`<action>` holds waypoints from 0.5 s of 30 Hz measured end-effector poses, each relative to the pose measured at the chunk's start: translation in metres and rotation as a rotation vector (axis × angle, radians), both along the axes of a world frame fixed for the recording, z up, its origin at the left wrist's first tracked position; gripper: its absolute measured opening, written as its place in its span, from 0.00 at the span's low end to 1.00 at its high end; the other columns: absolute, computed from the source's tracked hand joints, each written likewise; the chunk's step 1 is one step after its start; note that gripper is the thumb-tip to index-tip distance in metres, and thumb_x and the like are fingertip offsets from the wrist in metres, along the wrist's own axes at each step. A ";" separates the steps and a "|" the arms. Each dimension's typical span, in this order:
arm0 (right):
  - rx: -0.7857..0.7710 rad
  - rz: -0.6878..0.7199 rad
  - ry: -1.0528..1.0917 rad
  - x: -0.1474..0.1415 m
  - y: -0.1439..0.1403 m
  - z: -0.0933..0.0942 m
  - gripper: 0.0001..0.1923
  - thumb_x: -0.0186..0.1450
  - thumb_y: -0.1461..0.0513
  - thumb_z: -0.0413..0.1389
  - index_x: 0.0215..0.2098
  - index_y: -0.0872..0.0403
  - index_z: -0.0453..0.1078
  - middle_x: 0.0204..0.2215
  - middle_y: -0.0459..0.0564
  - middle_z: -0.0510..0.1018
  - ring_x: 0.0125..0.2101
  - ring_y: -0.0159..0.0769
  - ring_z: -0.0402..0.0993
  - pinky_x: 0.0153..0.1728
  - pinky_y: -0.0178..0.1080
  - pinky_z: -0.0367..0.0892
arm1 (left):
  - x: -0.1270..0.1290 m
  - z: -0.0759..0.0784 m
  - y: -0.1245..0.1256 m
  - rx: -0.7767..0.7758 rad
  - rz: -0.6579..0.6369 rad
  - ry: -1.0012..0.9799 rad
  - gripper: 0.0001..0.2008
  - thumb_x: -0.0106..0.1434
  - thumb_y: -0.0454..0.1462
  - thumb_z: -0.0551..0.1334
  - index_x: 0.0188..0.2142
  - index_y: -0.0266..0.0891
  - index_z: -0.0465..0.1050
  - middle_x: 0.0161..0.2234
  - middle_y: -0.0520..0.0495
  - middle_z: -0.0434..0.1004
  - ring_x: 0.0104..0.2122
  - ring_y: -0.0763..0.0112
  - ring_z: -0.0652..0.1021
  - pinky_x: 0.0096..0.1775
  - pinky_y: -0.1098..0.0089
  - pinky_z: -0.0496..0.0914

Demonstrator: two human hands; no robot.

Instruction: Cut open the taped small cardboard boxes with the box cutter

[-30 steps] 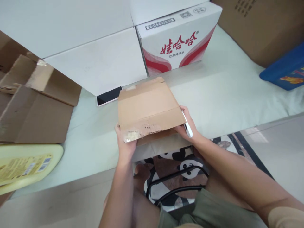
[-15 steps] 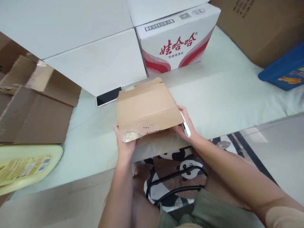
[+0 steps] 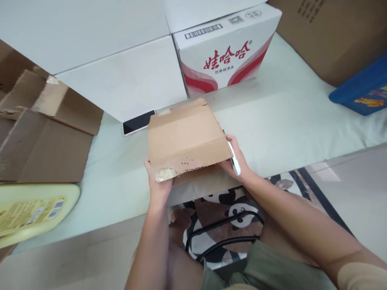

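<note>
You hold a flat brown cardboard box at the near edge of the bench, just in front of the white carton with red letters. Your left hand has its grip closed on the near left corner, where the paper skin is torn and old tape remains. Your right hand is closed on the near right corner, and the same hand also keeps a small white tool against the edge of the box; what kind of tool I cannot tell.

The box looks light and rather stiff, but the torn front flap is probably weak and may bend or tear more if you pull there. I think the side edges, behind the damage, are a safer place to take hold. The surface is dry and rough, so it should not slip.

A black phone lies just beside the box's far left corner, and flattened cardboard lies well apart on your left.
</note>
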State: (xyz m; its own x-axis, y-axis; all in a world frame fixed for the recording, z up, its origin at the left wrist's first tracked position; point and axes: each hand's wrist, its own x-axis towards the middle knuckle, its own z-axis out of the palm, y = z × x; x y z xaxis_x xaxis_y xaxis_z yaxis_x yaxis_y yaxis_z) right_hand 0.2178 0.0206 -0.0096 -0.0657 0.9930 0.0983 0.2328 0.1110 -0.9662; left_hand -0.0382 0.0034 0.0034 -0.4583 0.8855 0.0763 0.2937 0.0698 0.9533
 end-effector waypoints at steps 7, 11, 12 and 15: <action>-0.015 -0.008 -0.022 -0.001 0.000 -0.001 0.36 0.57 0.47 0.65 0.56 0.46 0.56 0.44 0.53 0.79 0.40 0.49 0.79 0.37 0.47 0.72 | 0.001 0.001 0.000 -0.049 0.047 -0.011 0.35 0.45 0.36 0.75 0.52 0.42 0.66 0.50 0.39 0.78 0.52 0.53 0.80 0.63 0.48 0.69; -0.018 -0.021 -0.062 -0.002 -0.001 -0.003 0.37 0.57 0.47 0.66 0.57 0.47 0.56 0.45 0.54 0.79 0.43 0.51 0.79 0.38 0.47 0.72 | 0.003 0.000 0.001 -0.040 0.069 -0.023 0.34 0.43 0.34 0.74 0.50 0.43 0.66 0.49 0.42 0.78 0.50 0.54 0.80 0.61 0.49 0.71; -0.014 -0.023 -0.070 -0.002 -0.001 -0.004 0.36 0.57 0.48 0.65 0.57 0.47 0.56 0.45 0.54 0.79 0.43 0.52 0.79 0.38 0.47 0.72 | 0.003 -0.001 0.002 -0.036 0.067 -0.036 0.34 0.43 0.34 0.74 0.50 0.43 0.66 0.49 0.42 0.78 0.50 0.54 0.80 0.61 0.50 0.71; -0.007 -0.032 -0.080 -0.001 -0.001 -0.005 0.35 0.58 0.49 0.64 0.58 0.47 0.56 0.45 0.54 0.79 0.44 0.53 0.79 0.39 0.48 0.72 | 0.003 -0.002 0.002 -0.019 0.054 -0.063 0.35 0.42 0.33 0.74 0.50 0.44 0.66 0.49 0.42 0.78 0.51 0.55 0.80 0.62 0.51 0.70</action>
State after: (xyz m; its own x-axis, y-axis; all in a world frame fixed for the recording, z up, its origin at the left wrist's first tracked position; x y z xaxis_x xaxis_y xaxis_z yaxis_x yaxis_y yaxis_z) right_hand 0.2165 0.0194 -0.0149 -0.0409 0.9954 0.0867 0.3131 0.0951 -0.9450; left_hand -0.0353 0.0056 0.0016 -0.5092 0.8602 0.0288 0.2283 0.1027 0.9682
